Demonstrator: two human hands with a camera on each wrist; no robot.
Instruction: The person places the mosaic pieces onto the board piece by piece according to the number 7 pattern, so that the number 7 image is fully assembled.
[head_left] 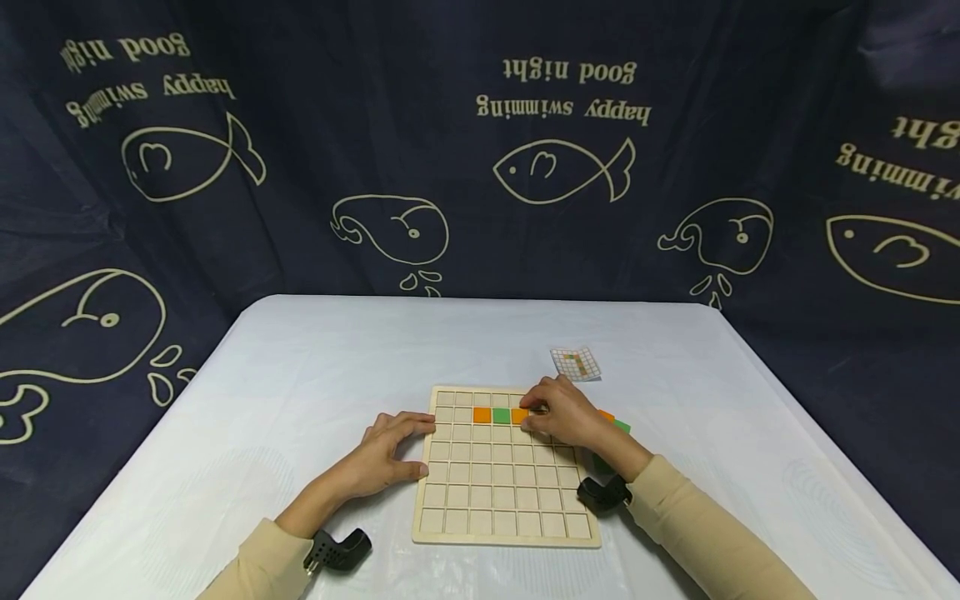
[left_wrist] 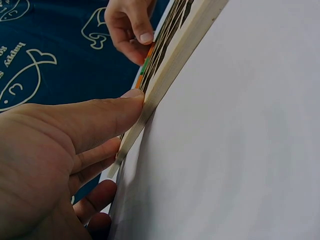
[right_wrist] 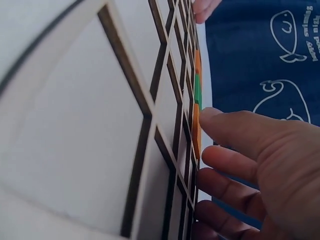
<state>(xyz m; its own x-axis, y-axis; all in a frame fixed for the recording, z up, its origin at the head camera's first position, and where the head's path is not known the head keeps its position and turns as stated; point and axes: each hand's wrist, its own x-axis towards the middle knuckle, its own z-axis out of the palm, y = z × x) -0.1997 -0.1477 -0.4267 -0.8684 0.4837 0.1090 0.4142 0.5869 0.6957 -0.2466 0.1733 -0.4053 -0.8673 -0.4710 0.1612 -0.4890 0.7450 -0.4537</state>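
On the board, right hand at orange tile

A dark navy fabric curtain — printed with cream fish, whales and upside-down lettering — hangs behind a white-covered counter with rounded far corners.

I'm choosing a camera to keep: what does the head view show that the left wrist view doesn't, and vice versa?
Only the head view shows the small pattern card, the loose tiles beside the wooden grid board, the tan sleeves and the black wrist cameras.

Only the left wrist view shows the palm side of the left hand and the board's left side edge up close.

Both show the board, both hands, including the right hand, the orange-green-orange tile row, the white table and the navy curtain.
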